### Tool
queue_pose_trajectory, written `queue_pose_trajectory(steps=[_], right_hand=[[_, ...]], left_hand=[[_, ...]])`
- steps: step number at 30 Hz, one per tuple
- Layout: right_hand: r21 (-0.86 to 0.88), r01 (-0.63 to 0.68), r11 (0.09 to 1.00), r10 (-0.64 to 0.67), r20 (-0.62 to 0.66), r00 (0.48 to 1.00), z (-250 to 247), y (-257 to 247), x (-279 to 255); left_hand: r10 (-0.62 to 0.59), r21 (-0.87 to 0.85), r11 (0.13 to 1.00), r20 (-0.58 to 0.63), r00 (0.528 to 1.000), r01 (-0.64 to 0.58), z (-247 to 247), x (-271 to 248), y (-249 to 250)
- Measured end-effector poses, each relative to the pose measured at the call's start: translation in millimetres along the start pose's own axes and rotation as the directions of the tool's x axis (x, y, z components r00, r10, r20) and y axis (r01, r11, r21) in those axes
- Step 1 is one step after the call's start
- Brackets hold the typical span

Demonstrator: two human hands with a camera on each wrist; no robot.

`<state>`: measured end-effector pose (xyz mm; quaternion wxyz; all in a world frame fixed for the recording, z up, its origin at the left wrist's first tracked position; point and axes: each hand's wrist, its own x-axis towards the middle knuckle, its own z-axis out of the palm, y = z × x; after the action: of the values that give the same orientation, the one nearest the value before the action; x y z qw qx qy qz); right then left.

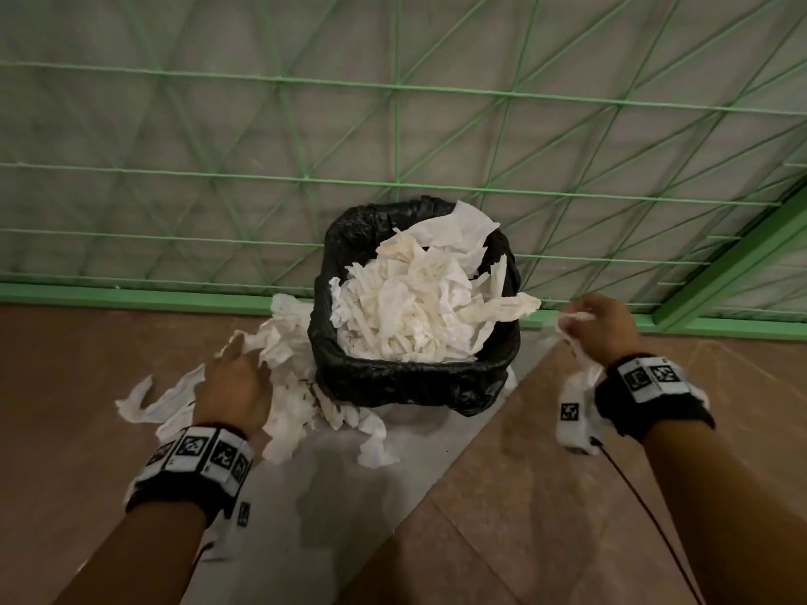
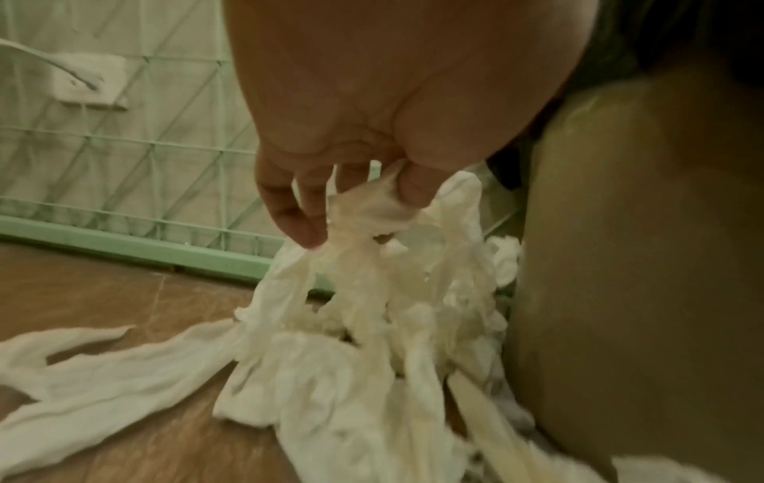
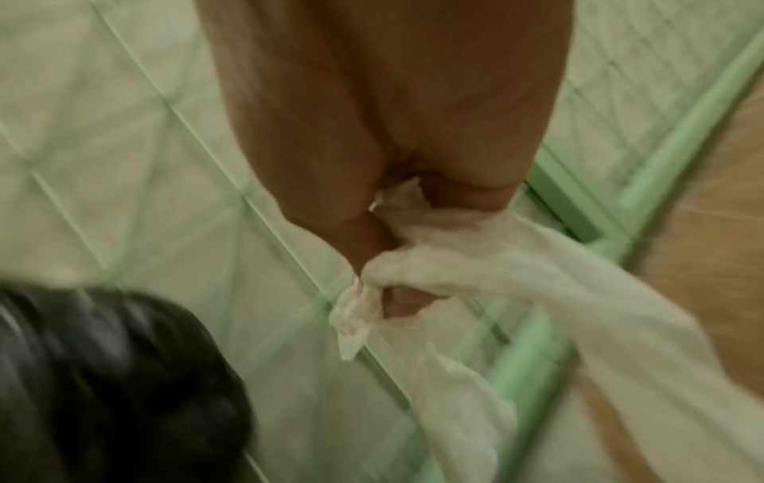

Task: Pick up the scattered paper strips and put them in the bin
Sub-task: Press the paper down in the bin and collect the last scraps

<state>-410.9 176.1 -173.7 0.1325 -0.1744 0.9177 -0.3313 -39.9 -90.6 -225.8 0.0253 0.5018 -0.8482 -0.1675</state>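
Observation:
A bin [image 1: 332, 342] lined with a black bag stands against the green fence, heaped with white paper strips [image 1: 410, 307]. Left of the bin lies a pile of loose strips [image 1: 292, 399] on the floor. My left hand [image 1: 238, 373] is down in that pile; in the left wrist view its fingers [image 2: 297, 215] and thumb pinch a bunch of strips [image 2: 363, 209] that trails to the floor. My right hand [image 1: 598, 325] hovers right of the bin and grips a long strip [image 1: 576, 355] that hangs below it, seen blurred in the right wrist view as the strip [image 3: 455, 274] beside the bin's black bag [image 3: 103, 375].
A green wire fence [image 1: 393, 181] with a green base rail runs behind the bin and turns a corner at the right. The floor [image 1: 524, 495] is brown board with a grey strip under the bin. A black cable [image 1: 633, 486] hangs from my right wristband.

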Motion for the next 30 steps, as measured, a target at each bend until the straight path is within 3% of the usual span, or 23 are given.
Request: queue_pose_trajectory(steps=[3, 5, 8, 11, 13, 14, 16, 17, 18, 20, 23, 24, 25, 27, 28, 29, 30], right_hand=[[0.13, 0.192, 0.973, -0.181, -0.096, 0.979, -46.8, -55.6, -5.0], [0.281, 0.32, 0.905, -0.291, -0.14, 0.946, -76.0, -107.4, -25.7], [0.445, 0.486, 0.752, -0.442, -0.206, 0.873, -97.2, -180.3, -59.5], [0.445, 0.547, 0.709, -0.513, -0.207, 0.833, -80.5, -224.2, -79.1], [0.307, 0.549, 0.777, -0.558, -0.069, 0.827, -61.7, -235.3, -87.4], [0.153, 0.563, 0.812, -0.579, 0.09, 0.81, -53.5, -236.6, -91.7], [-0.083, 0.597, 0.798, -0.505, 0.45, 0.737, -40.0, -229.5, -95.4], [-0.098, 0.595, 0.797, -0.472, 0.514, 0.716, -37.8, -224.5, -96.2], [-0.071, 0.588, 0.806, -0.483, 0.495, 0.722, -38.0, -219.2, -95.8], [0.083, 0.527, 0.846, -0.526, 0.294, 0.798, -43.8, -211.3, -85.0], [0.364, 0.365, 0.857, -0.4, 0.023, 0.916, -57.9, -189.2, -56.9], [0.415, 0.31, 0.855, -0.33, -0.024, 0.944, -61.6, -176.2, -45.9], [0.436, 0.27, 0.858, -0.273, -0.058, 0.96, -62.3, -159.5, -33.7], [0.37, 0.179, 0.912, -0.169, -0.057, 0.984, -54.0, -120.3, -10.4], [0.29, 0.116, 0.95, -0.116, -0.017, 0.993, -46.7, -100.8, -3.4], [0.182, 0.065, 0.981, -0.075, 0.05, 0.996, -36.9, -81.0, 1.3], [0.051, 0.019, 0.999, -0.025, 0.119, 0.993, -23.5, -61.0, 2.4]], left_hand=[[0.014, -0.257, 0.966, -0.065, 0.998, -0.03, -28.0, -2.0, 9.0], [-0.005, -0.422, 0.906, -0.095, 0.995, -0.036, -48.6, -10.2, 20.5], [-0.081, -0.509, 0.861, -0.106, 0.991, 0.016, -78.4, -20.7, 33.2], [-0.17, -0.606, 0.79, -0.069, 0.983, 0.094, -116.3, -25.9, 45.0], [-0.161, -0.611, 0.787, -0.073, 0.984, 0.083, -141.4, -23.7, 55.1], [-0.133, -0.596, 0.802, -0.093, 0.987, 0.052, -153.2, -20.9, 59.8], [-0.067, -0.539, 0.841, -0.167, 0.984, -0.034, -176.5, -16.4, 69.7], [-0.025, -0.508, 0.858, -0.199, 0.98, -0.081, -188.4, -15.8, 75.1], [0.03, -0.496, 0.857, -0.222, 0.975, -0.139, -200.2, -15.3, 80.4], [0.141, -0.503, 0.816, -0.304, 0.942, -0.285, -226.6, -19.6, 95.6], [0.219, -0.497, 0.707, -0.522, 0.824, -0.503, -261.2, -35.7, 136.0], [0.224, -0.527, 0.662, -0.541, 0.811, -0.533, -262.9, -40.2, 149.3], [0.24, -0.567, 0.626, -0.513, 0.824, -0.536, -259.6, -46.3, 163.5], [0.38, -0.523, 0.666, -0.376, 0.845, -0.532, -231.1, -57.2, 181.2], [0.511, -0.382, 0.711, -0.296, 0.807, -0.59, -212.3, -62.3, 186.8], [0.652, -0.228, 0.703, -0.171, 0.739, -0.673, -192.9, -64.9, 190.8], [0.729, -0.105, 0.683, 0.034, 0.683, -0.723, -174.4, -65.6, 193.7]])
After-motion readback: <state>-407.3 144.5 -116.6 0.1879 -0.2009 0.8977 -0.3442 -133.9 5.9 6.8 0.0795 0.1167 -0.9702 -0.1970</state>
